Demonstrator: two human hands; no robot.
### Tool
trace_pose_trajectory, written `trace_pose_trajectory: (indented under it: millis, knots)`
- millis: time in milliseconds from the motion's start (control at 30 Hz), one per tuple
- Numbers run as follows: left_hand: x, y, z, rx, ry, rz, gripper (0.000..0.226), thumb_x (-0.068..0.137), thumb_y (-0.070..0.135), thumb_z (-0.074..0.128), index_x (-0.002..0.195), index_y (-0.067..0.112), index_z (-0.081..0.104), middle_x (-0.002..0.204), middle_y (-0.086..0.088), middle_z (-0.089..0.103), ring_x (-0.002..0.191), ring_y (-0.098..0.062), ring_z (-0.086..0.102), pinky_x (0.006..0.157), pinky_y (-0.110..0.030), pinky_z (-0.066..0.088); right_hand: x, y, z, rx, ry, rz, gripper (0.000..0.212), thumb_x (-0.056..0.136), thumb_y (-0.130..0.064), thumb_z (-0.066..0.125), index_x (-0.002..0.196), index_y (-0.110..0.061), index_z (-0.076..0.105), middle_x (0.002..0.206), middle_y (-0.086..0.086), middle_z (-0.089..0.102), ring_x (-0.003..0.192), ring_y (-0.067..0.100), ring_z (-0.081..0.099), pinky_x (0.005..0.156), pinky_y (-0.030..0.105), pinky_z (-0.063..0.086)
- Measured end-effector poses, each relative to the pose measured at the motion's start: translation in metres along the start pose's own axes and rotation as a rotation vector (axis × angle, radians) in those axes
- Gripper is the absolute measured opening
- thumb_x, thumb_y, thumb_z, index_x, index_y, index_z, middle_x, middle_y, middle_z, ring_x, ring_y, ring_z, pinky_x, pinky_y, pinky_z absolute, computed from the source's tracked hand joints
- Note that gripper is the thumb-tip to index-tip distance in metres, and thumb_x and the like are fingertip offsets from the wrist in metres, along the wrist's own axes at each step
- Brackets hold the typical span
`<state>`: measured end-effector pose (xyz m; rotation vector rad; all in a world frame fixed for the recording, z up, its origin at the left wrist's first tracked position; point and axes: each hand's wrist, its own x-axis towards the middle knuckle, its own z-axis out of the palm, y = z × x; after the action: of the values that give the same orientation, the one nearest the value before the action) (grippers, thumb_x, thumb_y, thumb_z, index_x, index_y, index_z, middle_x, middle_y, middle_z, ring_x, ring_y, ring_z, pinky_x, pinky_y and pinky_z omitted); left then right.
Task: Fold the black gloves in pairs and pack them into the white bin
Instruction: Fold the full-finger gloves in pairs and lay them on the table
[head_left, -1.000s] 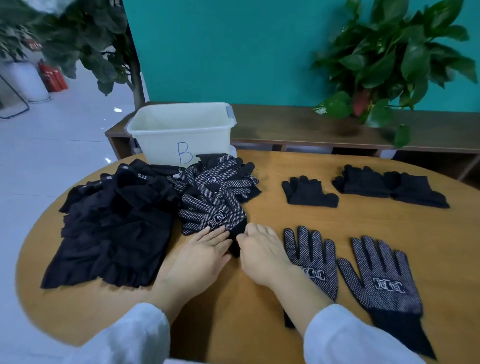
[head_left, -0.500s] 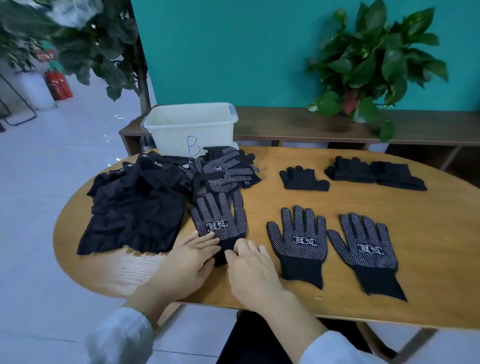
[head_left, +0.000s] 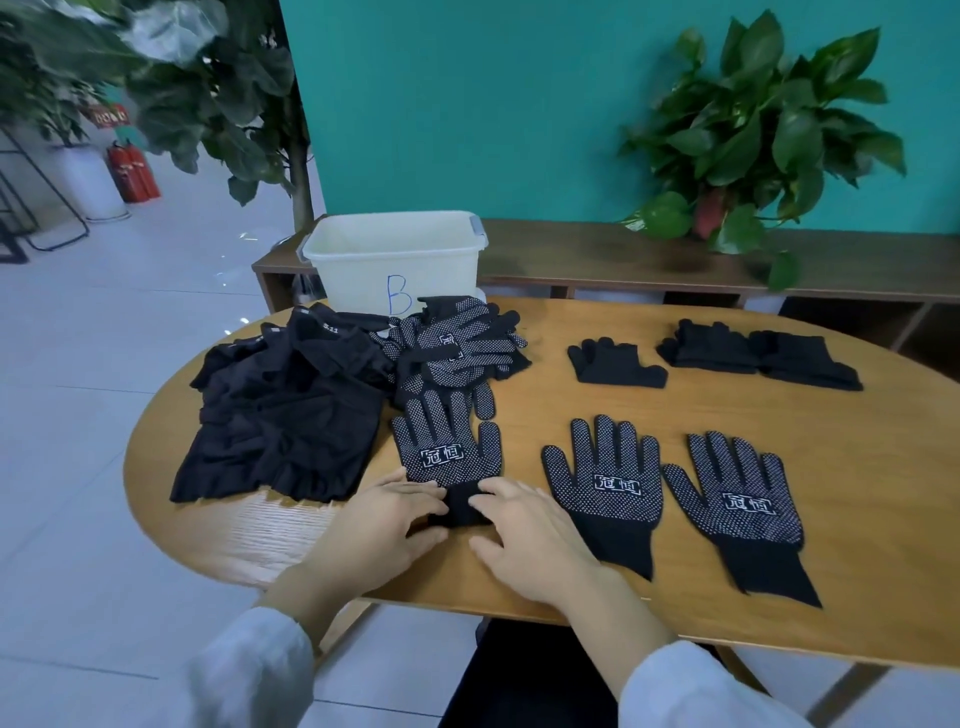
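Here left hand (head_left: 387, 519) and right hand (head_left: 524, 525) lie flat, fingers relaxed, touching the glove (head_left: 447, 457) cuff.

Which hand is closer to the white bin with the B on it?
Left. The left hand sits at the cuff of the spread glove, more directly below the white bin. The right hand lies farther to the right and slightly lower.
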<state>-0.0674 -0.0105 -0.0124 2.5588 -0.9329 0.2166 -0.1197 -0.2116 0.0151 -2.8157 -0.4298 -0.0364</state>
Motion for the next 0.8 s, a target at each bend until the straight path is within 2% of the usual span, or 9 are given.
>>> trace_pose_trajectory:
  millis: [133,233,300,433,500,600,667,733,800]
  knots:
    - [0.000,0.007,0.002,0.010,0.096,0.032,0.033,0.078,0.038,0.050,0.085,0.021,0.077,0.099,0.007,0.075,0.098,-0.002,0.065,0.099,-0.019,0.039,0.002,0.002,0.000,0.000,0.024,-0.007,0.044,0.094,-0.036,0.051,0.133,-0.017,0.054,0.142,-0.004,0.043,0.130,0.017,0.038,0.109,0.031,0.026]
    - [-0.003,0.013,0.000,-0.052,0.136,-0.048,0.029,0.076,0.036,0.051,0.081,0.021,0.074,0.094,0.010,0.074,0.088,-0.004,0.067,0.078,-0.028,0.056,0.002,0.003,0.003,0.030,0.065,-0.033,0.045,0.093,-0.036,0.054,0.134,-0.020,0.053,0.130,-0.006,0.048,0.124,0.015,0.040,0.104,0.030,0.031]
    - [-0.008,0.015,-0.001,-0.118,0.149,-0.113,0.029,0.076,0.039,0.051,0.084,0.022,0.073,0.095,0.013,0.072,0.084,-0.004,0.067,0.071,-0.028,0.056,0.002,0.004,0.006,0.067,0.108,-0.048,0.043,0.093,-0.033,0.055,0.135,-0.023,0.054,0.130,-0.009,0.048,0.124,0.012,0.040,0.104,0.028,0.031]
    - [-0.018,0.018,-0.003,-0.223,0.172,-0.143,0.028,0.076,0.041,0.053,0.088,0.023,0.071,0.092,0.013,0.071,0.079,-0.004,0.065,0.071,-0.032,0.053,-0.003,0.004,0.015,0.128,0.137,-0.069,0.035,0.094,-0.023,0.054,0.128,-0.025,0.061,0.142,-0.012,0.049,0.134,0.009,0.039,0.108,0.022,0.023]
    - [-0.022,0.018,-0.004,-0.235,0.167,-0.100,0.026,0.076,0.041,0.060,0.091,0.023,0.070,0.100,0.013,0.070,0.091,-0.003,0.063,0.081,-0.029,0.052,-0.005,0.003,0.018,0.170,0.157,-0.051,0.029,0.095,-0.022,0.056,0.122,-0.024,0.066,0.139,-0.012,0.054,0.132,0.008,0.042,0.107,0.022,0.025]
    - [-0.026,0.017,-0.004,-0.214,0.074,-0.079,0.051,0.072,0.055,0.067,0.112,0.023,0.069,0.117,0.017,0.063,0.113,0.004,0.053,0.097,-0.016,0.040,-0.007,0.001,0.015,0.268,0.218,0.001,0.018,0.093,-0.027,0.060,0.108,-0.027,0.070,0.115,-0.011,0.068,0.110,0.011,0.058,0.096,0.031,0.043]
    - [-0.026,0.020,-0.005,-0.233,0.059,-0.122,0.043,0.079,0.051,0.065,0.112,0.025,0.069,0.108,0.017,0.065,0.102,0.003,0.055,0.091,-0.019,0.043,-0.009,-0.002,0.010,0.345,0.241,0.068,0.012,0.091,-0.031,0.063,0.100,-0.030,0.071,0.095,-0.011,0.071,0.091,0.012,0.061,0.081,0.033,0.047]
    - [-0.023,0.025,-0.008,-0.315,0.124,-0.210,0.015,0.088,0.033,0.067,0.101,0.026,0.072,0.086,0.016,0.068,0.082,0.000,0.059,0.078,-0.026,0.046,-0.008,-0.002,0.004,0.472,0.262,0.150,0.008,0.087,-0.034,0.067,0.091,-0.030,0.072,0.079,-0.012,0.069,0.078,0.011,0.061,0.074,0.035,0.049]
    - [-0.013,0.033,-0.018,-0.518,0.190,-0.345,0.005,0.089,0.020,0.070,0.085,0.016,0.070,0.064,0.018,0.061,0.062,0.001,0.055,0.065,-0.029,0.045,-0.005,-0.003,-0.007,0.618,0.312,0.193,0.010,0.081,-0.040,0.069,0.079,-0.030,0.068,0.065,-0.014,0.063,0.065,0.011,0.056,0.067,0.038,0.048]
